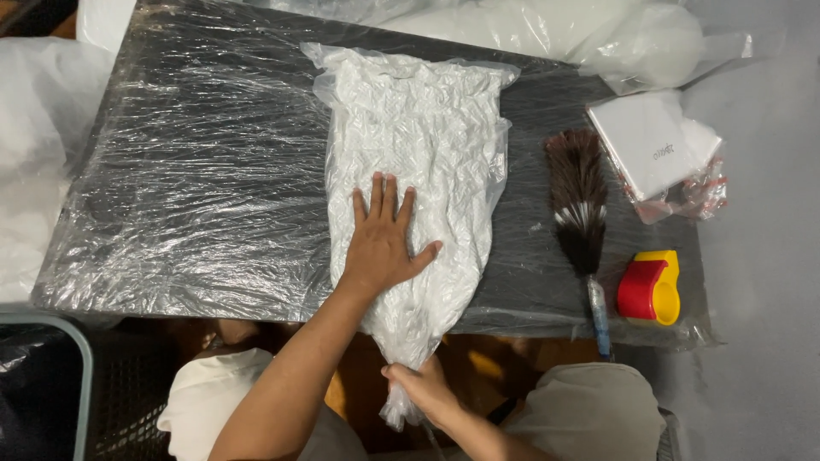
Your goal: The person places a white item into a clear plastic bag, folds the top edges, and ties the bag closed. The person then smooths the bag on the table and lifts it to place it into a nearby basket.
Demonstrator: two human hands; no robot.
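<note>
Plastic-wrapped dark table point(213, 171), with a bagged white textured fabric point(418, 137) lying along its middle.
Left hand point(382, 243) presses flat, fingers spread, on the bag; right hand point(423, 388) pinches its gathered neck beyond the table edge. It looks soft, light and slippery, so this neck seems the best hold.

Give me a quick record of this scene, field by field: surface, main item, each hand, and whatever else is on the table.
surface: dark table wrapped in clear plastic film
main item: white garment in a clear plastic bag, lying lengthwise on the table
left hand: flat on the bag, fingers spread, pressing down
right hand: gripping the bag's gathered end past the table's near edge
right of bag: feather duster, red and yellow tape dispenser, white packet
</note>
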